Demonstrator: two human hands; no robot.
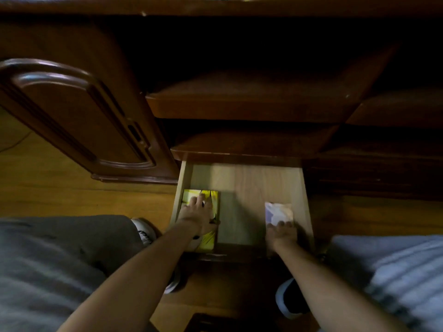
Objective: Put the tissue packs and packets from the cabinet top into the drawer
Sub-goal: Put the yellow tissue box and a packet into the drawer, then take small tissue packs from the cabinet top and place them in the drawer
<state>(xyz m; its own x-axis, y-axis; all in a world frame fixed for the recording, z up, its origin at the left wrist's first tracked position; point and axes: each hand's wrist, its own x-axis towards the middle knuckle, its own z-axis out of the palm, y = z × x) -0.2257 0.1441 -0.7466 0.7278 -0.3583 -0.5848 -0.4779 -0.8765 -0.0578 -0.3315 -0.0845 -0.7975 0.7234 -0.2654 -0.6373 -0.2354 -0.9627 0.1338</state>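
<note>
The light wooden drawer [242, 188] is pulled out below me. A yellow tissue pack [208, 240] lies against its left wall, and my left hand [197, 215] rests flat on top of it with fingers spread. A white and pale purple packet [279, 212] lies near the right wall. My right hand [282, 232] is on the packet's near end, fingers curled over its edge. The cabinet top [215, 6] shows only as a dark strip at the very top of the view; nothing on it is visible.
Two dark open shelves [251, 104] jut out above the drawer. A carved cabinet door [79, 116] stands to the left. The floor [60, 192] is yellow wood. My grey-clad knees [48, 271] and shoes flank the drawer front.
</note>
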